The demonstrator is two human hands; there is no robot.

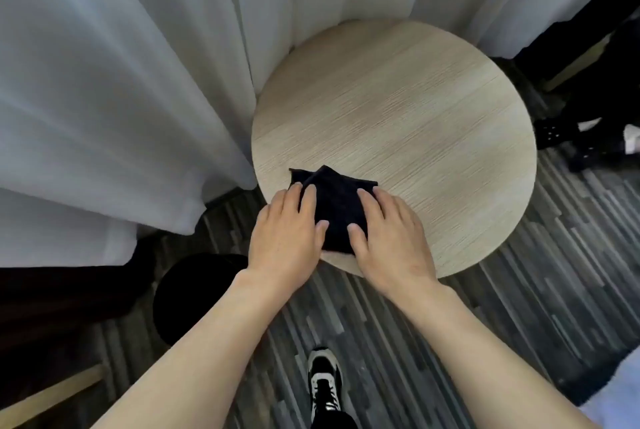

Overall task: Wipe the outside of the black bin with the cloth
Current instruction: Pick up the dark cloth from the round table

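Observation:
A dark folded cloth (336, 207) lies near the front edge of a round pale wooden table (415, 117). My left hand (287, 231) rests flat on the cloth's left side, and my right hand (388, 231) presses its right side, thumbs pointing inward. Both hands lie with fingers spread on the fabric rather than closed around it. The black bin (194, 297) stands on the floor down to the left of the table, below my left forearm, which covers part of it.
White curtains (121, 99) hang to the left and behind the table. Striped grey carpet (519, 290) covers the floor. My shoe (323, 383) is at the bottom centre. Dark furniture sits at the lower left and dark objects at the right (588, 138).

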